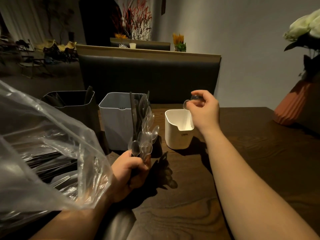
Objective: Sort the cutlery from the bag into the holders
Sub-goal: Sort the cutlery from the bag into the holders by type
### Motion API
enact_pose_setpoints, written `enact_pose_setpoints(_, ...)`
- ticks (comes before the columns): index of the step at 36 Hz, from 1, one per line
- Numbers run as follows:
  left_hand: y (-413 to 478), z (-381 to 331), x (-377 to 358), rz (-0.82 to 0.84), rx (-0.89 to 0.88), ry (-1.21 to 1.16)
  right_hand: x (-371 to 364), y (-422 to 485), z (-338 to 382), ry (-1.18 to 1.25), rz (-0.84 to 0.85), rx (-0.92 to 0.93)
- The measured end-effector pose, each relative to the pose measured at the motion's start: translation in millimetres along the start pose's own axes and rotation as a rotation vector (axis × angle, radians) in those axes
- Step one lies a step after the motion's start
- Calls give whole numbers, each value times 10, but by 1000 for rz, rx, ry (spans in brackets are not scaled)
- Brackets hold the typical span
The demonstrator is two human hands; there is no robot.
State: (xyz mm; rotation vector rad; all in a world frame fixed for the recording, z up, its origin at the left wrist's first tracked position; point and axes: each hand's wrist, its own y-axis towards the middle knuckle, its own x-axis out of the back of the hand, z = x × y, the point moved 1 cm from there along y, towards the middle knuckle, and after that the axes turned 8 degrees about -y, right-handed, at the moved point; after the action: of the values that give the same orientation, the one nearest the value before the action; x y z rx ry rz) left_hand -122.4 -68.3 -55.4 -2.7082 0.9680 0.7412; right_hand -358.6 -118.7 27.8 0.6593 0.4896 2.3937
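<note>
Clear spoon [187, 103], pinched in the right hand [205, 108], hangs over the white holder [179, 135] at right; best lowered straight in before release. Nearer left, the left hand [128, 172] grips the mixed cutlery bundle [144, 129] beside the bag [43, 144].

Restaurant dining room: padded booth bench [149, 75] at 12 o'clock, wooden table [251, 153], dried-flower decor [136, 19] behind.

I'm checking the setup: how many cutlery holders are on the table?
3: a black holder left, beside the bag; a grey holder in the middle; a white holder right, under the right hand. The bag may hide more.
</note>
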Motion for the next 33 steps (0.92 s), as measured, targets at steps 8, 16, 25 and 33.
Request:
enact_pose_setpoints(8,27,2,5,-7,8,-23,-35,-101,-228,-287,144,28)
enact_pose_setpoints(16,9,-23,-28,3,6,-10,-100,-117,-185,-642,267,2)
enact_pose_setpoints(25,-28,-54,-21,110,44,-110,-24,-157,18,-739,234,74)
enact_pose_setpoints(33,-31,-61,13,220,122,-238,-10,-544,554,143,459,88)
